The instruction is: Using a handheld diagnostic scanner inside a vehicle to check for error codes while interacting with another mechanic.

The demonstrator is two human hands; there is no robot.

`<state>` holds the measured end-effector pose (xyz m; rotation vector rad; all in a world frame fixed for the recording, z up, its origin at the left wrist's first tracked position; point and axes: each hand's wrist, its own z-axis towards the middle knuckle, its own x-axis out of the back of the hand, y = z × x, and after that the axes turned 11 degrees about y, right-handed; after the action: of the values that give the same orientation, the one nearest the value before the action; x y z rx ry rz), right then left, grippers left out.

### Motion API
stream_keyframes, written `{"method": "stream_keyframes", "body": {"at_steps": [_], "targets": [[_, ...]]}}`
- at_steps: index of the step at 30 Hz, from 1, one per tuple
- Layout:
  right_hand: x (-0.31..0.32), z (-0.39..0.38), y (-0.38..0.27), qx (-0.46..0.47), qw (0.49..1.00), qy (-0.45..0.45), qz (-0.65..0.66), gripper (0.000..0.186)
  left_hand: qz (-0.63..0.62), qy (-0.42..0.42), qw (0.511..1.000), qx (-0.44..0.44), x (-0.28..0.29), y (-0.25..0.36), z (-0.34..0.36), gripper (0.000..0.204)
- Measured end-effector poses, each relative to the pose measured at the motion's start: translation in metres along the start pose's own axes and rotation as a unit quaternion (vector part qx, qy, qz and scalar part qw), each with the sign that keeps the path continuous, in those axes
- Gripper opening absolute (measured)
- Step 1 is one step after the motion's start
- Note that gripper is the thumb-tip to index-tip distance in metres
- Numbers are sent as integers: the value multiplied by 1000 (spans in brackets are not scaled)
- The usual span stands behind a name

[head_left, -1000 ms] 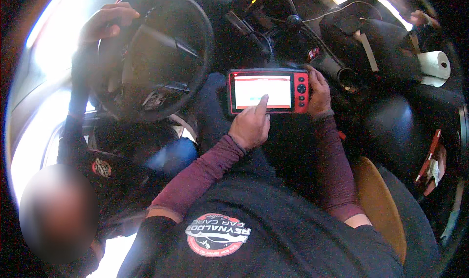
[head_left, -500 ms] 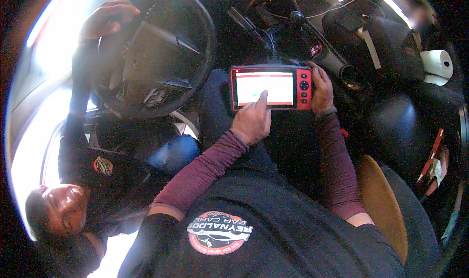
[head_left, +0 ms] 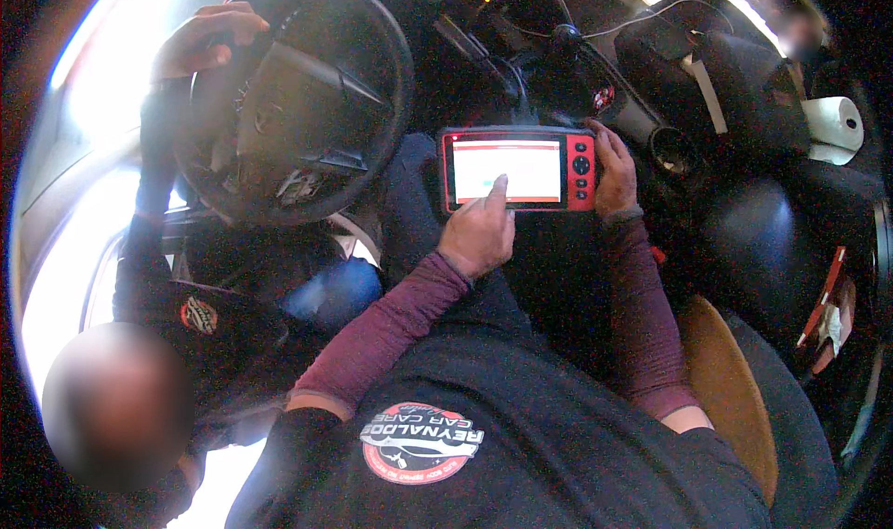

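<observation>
A red and black handheld car diagnostic scanner (head_left: 516, 162) lies above my lap, its bright screen lit and a column of buttons on its right side. My right hand (head_left: 615, 176) grips the scanner's right edge, the thumb and palm partly behind or beside the casing. With the index finger stretched out, my left hand (head_left: 477, 237) points onto the lower middle of the screen; its other fingers are curled and hold nothing. Whether the fingertip presses or hovers, I cannot tell. A dark cable (head_left: 521, 92) leaves the scanner's top edge.
On the left, a co-worker's hand (head_left: 206, 41) is near the steering wheel (head_left: 402, 111), and that person leans in by the door side. A gear lever (head_left: 565, 34) and cup holder (head_left: 672, 148) stand right of the scanner. Farther right are a black bag (head_left: 758, 87) and paper roll (head_left: 834, 125).
The scanner and both my hands have stayed almost in place, with only a slight shift of the view. My left index finger remains at the screen.
</observation>
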<state>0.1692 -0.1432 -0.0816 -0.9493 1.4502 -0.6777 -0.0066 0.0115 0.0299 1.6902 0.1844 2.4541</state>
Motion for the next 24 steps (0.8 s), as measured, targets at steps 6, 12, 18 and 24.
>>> {"method": "stream_keyframes", "body": {"at_steps": [6,12,18,24], "targets": [[0,0,0,19,1000,0,-18,39,11,22,999,-25,-3,-4,-1,57],[4,5,8,28,999,-7,-18,39,27,0,999,-17,-3,-1,2,58],[7,9,14,40,999,-20,-20,37,30,-32,999,2,-1,1,3,61],[6,8,15,43,999,-8,-5,36,24,-18,999,-23,2,3,5,64]]}}
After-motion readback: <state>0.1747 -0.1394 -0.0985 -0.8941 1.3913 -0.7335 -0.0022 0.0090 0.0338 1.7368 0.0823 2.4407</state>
